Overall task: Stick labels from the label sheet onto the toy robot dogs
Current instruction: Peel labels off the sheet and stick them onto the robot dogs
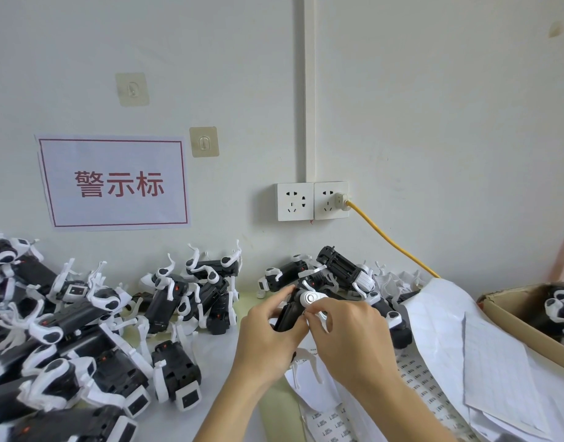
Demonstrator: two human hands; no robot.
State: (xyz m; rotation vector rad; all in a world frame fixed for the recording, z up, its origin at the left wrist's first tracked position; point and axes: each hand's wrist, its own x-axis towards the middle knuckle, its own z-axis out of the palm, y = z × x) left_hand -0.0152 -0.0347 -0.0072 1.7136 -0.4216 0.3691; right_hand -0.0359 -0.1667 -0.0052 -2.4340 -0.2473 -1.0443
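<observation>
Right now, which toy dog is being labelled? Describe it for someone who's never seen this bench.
Find the double wall socket with the yellow cable. Straight below it, both hands lift one toy robot dog off the table. Unlike the piled dogs, it's the only one held.

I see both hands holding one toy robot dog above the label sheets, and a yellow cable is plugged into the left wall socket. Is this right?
Not quite. The head view shows the yellow cable plugged into the right wall socket, not the left one. The rest holds: the left hand and right hand hold one toy robot dog above the label sheets.
</observation>
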